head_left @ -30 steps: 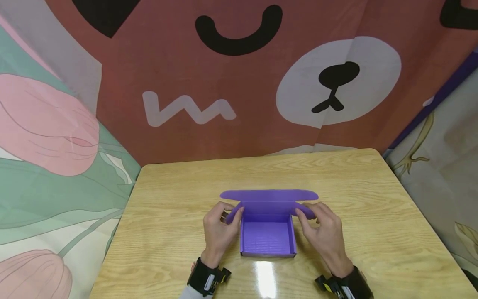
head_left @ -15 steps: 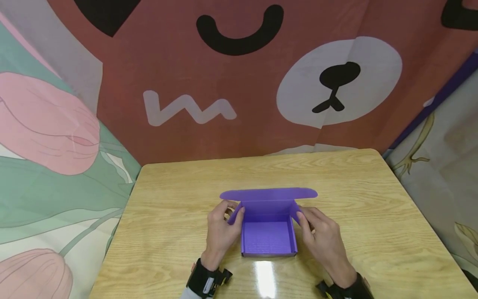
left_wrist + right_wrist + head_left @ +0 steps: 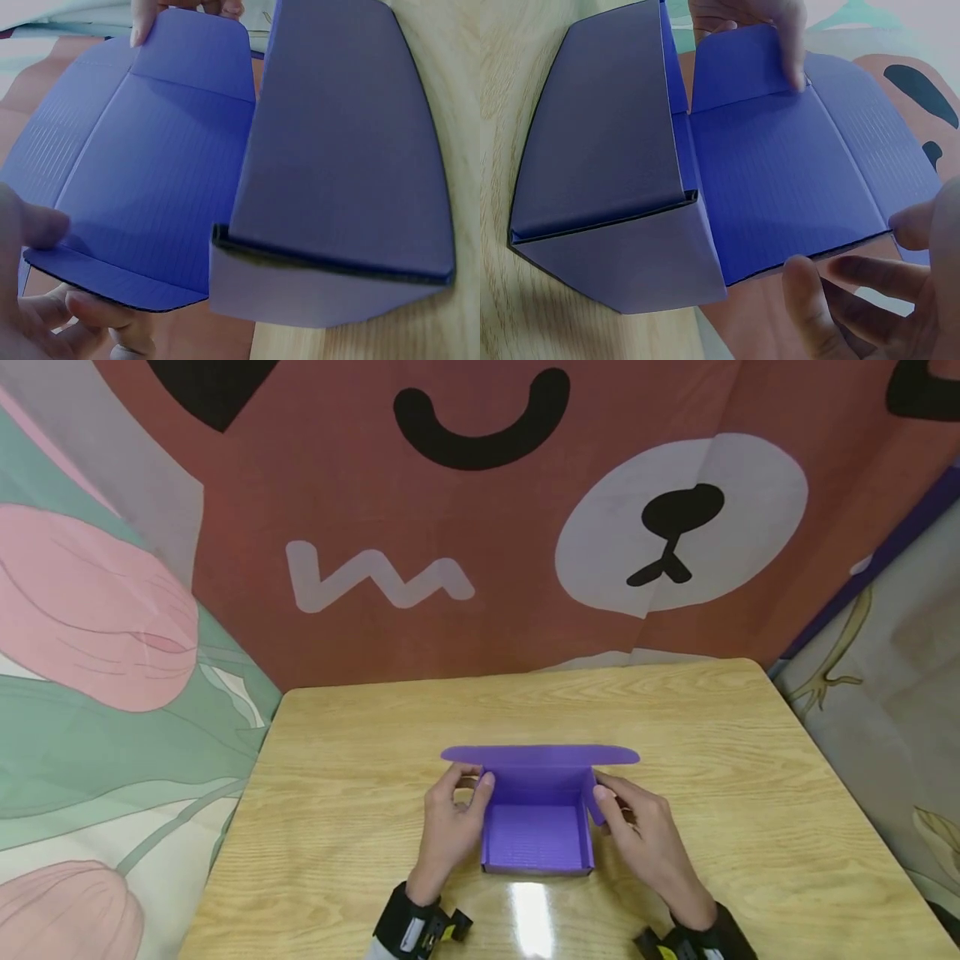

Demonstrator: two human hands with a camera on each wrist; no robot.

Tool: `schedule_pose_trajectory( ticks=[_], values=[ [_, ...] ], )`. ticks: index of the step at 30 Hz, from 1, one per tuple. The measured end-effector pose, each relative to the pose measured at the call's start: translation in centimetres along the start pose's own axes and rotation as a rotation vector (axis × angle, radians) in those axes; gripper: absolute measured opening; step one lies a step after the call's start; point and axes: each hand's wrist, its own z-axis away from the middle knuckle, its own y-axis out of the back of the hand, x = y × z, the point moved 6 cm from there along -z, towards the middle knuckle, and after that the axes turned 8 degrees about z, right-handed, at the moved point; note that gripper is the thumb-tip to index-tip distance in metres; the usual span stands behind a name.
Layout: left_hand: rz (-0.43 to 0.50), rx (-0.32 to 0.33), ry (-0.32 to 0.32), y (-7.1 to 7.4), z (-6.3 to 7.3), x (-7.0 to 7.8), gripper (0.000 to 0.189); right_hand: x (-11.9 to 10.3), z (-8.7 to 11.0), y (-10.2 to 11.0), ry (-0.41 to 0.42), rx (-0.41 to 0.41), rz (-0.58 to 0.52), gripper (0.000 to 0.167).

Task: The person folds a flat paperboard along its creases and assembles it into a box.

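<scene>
A small purple cardboard box [image 3: 536, 839] sits on the table, its lid [image 3: 540, 783] raised at the back and its inside facing up, with nothing in it. My left hand [image 3: 450, 827] holds the lid's left side flap [image 3: 739, 67], thumb on the inner side and fingers outside. On the other side, my right hand [image 3: 651, 837] pinches the right side flap [image 3: 199, 49] between thumb and fingers. Along the lid's top edge runs a wide tuck flap [image 3: 540, 755] with rounded ends. In the head view the left flap is mostly hidden behind the left hand.
The box stands on a wood-grain table [image 3: 360, 735]. Behind the table hangs a brown cloth [image 3: 510, 635] printed with a cartoon face. A floral cloth [image 3: 97, 760] hangs at the left. Each wrist wears a black strap with a camera.
Both side flaps have turned from sticking outward to pointing more forward, toward the box walls. My hands have moved slightly inward with them. The tuck flap rose a little, then dipped.
</scene>
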Motion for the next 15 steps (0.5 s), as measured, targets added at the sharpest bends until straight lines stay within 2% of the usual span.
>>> schedule_pose_trajectory(
  ticks=[6, 15],
  values=[
    [0.006, -0.054, 0.008, 0.06, -0.02, 0.00, 0.021, 0.08, -0.22, -0.20, -0.009, -0.008, -0.039, 0.033],
    [0.135, -0.146, 0.079, 0.04, 0.08, -0.17, 0.024, 0.35, -0.28, -0.67, -0.017, -0.024, -0.029, 0.033]
  ],
)
